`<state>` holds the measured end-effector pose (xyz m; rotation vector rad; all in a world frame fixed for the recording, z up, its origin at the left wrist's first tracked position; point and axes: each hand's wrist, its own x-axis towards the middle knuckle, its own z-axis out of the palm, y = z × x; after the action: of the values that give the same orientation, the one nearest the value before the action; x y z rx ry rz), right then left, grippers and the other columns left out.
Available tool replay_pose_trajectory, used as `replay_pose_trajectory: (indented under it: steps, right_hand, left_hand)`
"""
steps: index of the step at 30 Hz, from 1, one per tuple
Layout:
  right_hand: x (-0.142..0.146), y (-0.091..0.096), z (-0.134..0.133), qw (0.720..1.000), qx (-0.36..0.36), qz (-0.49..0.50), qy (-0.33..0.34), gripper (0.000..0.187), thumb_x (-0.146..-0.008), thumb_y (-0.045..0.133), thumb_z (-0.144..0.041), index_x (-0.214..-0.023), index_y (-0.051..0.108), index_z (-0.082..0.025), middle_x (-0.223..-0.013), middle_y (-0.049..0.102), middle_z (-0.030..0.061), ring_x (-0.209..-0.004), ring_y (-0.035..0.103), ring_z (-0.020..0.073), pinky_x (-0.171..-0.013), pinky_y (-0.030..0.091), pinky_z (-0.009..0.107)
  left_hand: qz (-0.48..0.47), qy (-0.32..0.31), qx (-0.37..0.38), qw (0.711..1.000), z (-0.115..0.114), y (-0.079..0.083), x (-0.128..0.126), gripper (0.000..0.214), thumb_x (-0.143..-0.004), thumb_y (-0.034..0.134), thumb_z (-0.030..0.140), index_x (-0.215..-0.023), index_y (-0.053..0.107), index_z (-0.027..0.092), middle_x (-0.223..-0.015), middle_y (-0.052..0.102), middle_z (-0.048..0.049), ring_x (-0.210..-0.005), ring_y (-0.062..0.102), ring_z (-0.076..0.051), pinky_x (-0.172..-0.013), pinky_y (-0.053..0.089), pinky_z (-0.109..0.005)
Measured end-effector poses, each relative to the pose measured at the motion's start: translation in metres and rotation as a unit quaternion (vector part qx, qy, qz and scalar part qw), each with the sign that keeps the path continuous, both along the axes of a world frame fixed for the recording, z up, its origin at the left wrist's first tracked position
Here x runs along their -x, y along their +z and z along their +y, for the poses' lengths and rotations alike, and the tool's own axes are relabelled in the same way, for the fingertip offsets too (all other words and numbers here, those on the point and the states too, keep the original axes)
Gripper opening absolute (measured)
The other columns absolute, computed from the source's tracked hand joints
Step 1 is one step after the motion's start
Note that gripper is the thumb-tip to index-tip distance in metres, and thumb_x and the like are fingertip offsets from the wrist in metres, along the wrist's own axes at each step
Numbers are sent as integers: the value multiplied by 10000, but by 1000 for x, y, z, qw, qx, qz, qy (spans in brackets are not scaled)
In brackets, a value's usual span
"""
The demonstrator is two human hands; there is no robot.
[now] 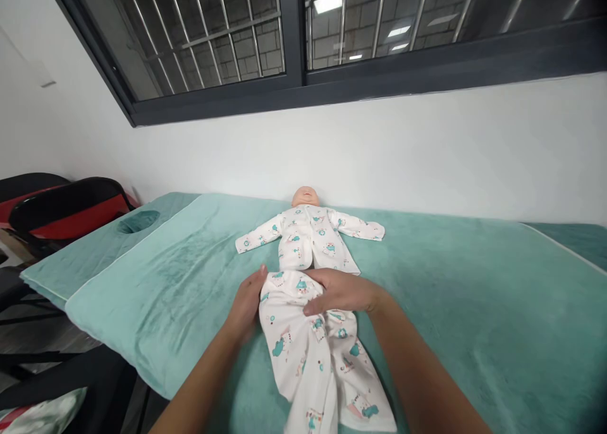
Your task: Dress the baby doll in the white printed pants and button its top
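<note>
A baby doll (306, 197) lies on its back on a teal padded table (450, 282), dressed in a white printed top (310, 235) with both sleeves spread out. Below it lie white printed baby trousers (317, 358), legs pointing toward me. My left hand (247, 304) rests along the left side of the trousers' waist, fingers together and stretched out. My right hand (339, 290) lies flat across the top of the waist, fingers extended leftward and pressing on the cloth.
A white wall and a dark-framed barred window stand behind the table. A round face hole (138, 221) is at the table's left end. Black and red chairs (66, 209) stand at the far left, with the table's near left edge dropping to the floor.
</note>
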<state>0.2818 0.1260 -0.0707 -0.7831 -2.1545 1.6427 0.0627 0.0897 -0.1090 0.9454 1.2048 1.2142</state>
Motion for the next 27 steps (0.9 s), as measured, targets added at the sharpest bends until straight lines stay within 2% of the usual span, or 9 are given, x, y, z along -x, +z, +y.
replay_pose_trajectory:
  steps: [6, 10, 14, 17, 20, 22, 23, 25, 27]
  right_hand:
    - [0, 1, -1, 992, -39, 52, -112, 384, -892, 539, -531, -1045, 641, -194, -1050, 650, 36, -981, 589, 201, -850, 454, 304]
    - [-7, 1, 2, 968, -84, 77, -224, 346, -927, 484, -512, -1018, 618, -207, -1013, 644, 39, -954, 597, 183, -831, 463, 294]
    - [-4, -15, 11, 870, -292, -67, -391, 322, -859, 612, -456, -1079, 572, -224, -1086, 596, 58, -1015, 543, 225, -828, 442, 331]
    - [10, -29, 15, 789, -409, -176, -423, 275, -880, 586, -355, -1112, 567, -209, -1121, 574, 93, -1061, 498, 263, -804, 428, 342]
    - [20, -36, 18, 758, -435, -193, -446, 165, -928, 471, -280, -991, 600, -199, -984, 609, 85, -951, 526, 242, -751, 411, 321]
    - [18, -38, 23, 775, -391, -132, -477, 192, -929, 453, -314, -904, 601, -195, -879, 620, 60, -840, 548, 206, -730, 410, 303]
    - [14, -39, 27, 790, -344, -81, -501, 217, -921, 459, -357, -875, 595, -194, -832, 617, 45, -783, 552, 187, -706, 414, 289]
    - [-1, -42, 35, 802, -218, 34, -556, 279, -884, 478, -452, -849, 579, -195, -769, 605, 17, -700, 552, 160, -641, 420, 260]
    - [-26, -45, 43, 783, -117, 104, -602, 329, -834, 489, -515, -847, 572, -197, -753, 602, 4, -668, 554, 152, -593, 424, 246]
  left_hand:
    - [131, 27, -69, 989, 47, -6, -6, 404, -765, 655, 520, -643, 505, 166, -596, 462, 45, -584, 403, -102, -567, 315, -227]
    - [277, -12, -168, 946, 48, -5, -10, 174, -761, 668, 269, -889, 587, 185, -880, 558, -18, -815, 513, -157, -730, 395, -254]
    - [455, -68, -268, 847, 43, 7, -23, 454, -742, 550, 44, -1156, 544, 232, -1229, 471, -81, -1107, 459, -221, -904, 387, -328]
    - [594, -59, -271, 755, 44, 16, -40, 352, -810, 553, 139, -1151, 529, 227, -1191, 501, -92, -1084, 451, -263, -865, 394, -378]
    - [663, -30, -263, 701, 49, 19, -55, 220, -838, 556, 205, -1058, 561, 212, -1102, 555, -95, -1025, 477, -278, -806, 399, -383]
    - [649, -7, -267, 712, 54, 19, -58, 149, -836, 539, 190, -977, 588, 204, -1032, 588, -91, -1006, 495, -269, -795, 399, -371]
    - [619, 10, -267, 738, 58, 19, -57, 122, -837, 529, 192, -938, 597, 203, -982, 603, -82, -985, 508, -257, -794, 400, -364]
    - [492, 66, -244, 833, 66, 18, -48, 83, -832, 536, 228, -865, 605, 196, -870, 616, -57, -903, 539, -222, -783, 409, -345]
    - [289, 142, -189, 928, 74, 16, -29, 127, -815, 572, 306, -849, 598, 186, -815, 613, -38, -799, 555, -183, -747, 428, -326]
